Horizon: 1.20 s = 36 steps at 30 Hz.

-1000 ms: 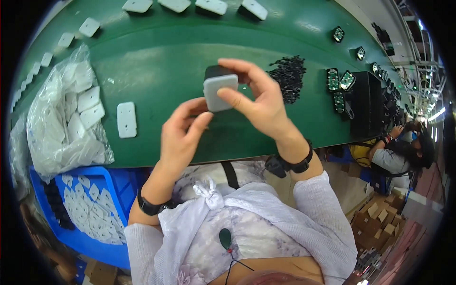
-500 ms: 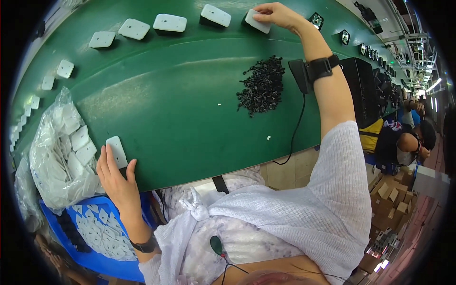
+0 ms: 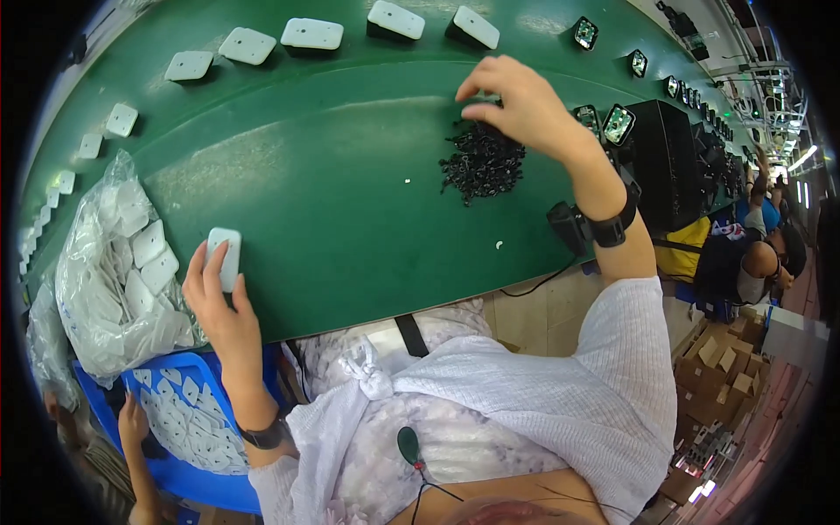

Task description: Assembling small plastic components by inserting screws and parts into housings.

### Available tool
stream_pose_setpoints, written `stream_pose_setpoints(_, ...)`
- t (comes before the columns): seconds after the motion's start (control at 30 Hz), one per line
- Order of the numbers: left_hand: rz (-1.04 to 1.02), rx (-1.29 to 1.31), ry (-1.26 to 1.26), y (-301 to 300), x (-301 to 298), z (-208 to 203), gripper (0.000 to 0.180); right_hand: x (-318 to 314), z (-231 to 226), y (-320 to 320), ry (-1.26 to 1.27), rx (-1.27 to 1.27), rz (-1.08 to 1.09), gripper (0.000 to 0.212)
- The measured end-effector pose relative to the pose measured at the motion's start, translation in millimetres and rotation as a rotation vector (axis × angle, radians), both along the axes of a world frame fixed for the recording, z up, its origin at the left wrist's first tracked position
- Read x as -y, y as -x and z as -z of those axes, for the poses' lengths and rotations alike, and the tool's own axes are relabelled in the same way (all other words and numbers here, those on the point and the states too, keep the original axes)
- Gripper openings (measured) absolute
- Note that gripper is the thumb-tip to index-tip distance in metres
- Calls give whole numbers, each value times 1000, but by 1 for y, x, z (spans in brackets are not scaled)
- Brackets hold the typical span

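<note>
At the left of the green table [image 3: 332,210], my left hand [image 3: 219,302] grips a white plastic cover [image 3: 229,254] with rounded corners. Its fingers lie along the cover's left side, and the thumb is at the near end. My right hand [image 3: 525,109] hovers over the far end of a pile of small black parts [image 3: 483,166]. Its fingers are curved, with a gap between thumb and forefinger and nothing visible between them. Past it, near the far side, stands a black housing topped by a white cover [image 3: 473,29], one of several in a curved row.
A clear plastic bag [image 3: 114,271] of white covers lies left of my left hand. Below is a blue bin [image 3: 188,486] of white pieces, with another person's hand [image 3: 133,424] at it. Open units with circuit boards [image 3: 619,125] and a black box [image 3: 661,166] stand right.
My right hand has let go of the white-topped housing in the far row and come nearer, over the black parts. My left hand has shifted the white cover slightly away from me.
</note>
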<state>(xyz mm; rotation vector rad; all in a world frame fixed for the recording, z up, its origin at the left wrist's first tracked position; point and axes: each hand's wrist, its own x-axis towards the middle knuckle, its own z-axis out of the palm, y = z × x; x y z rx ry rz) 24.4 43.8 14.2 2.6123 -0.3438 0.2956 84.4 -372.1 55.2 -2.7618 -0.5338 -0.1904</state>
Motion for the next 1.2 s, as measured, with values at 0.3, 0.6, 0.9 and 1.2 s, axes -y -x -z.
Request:
stream_pose_setpoints(0.3, -9, -129, 455, 3, 11, 4, 26, -24, 13, 8, 68, 77, -30, 13)
stream_pose_setpoints(0.6, 0, -135, 264, 6, 20, -9, 38, -100, 2, 41, -675, -229, 108, 12)
stream_pose_setpoints(0.9, 138, 152, 159, -5, 23, -10, 35, -146, 9, 62, -1220, -547, 52, 15)
stream_pose_setpoints(1.2, 331, 32, 562, 6, 77, -22, 28, -163, 6, 74, -1285, -537, 3, 24)
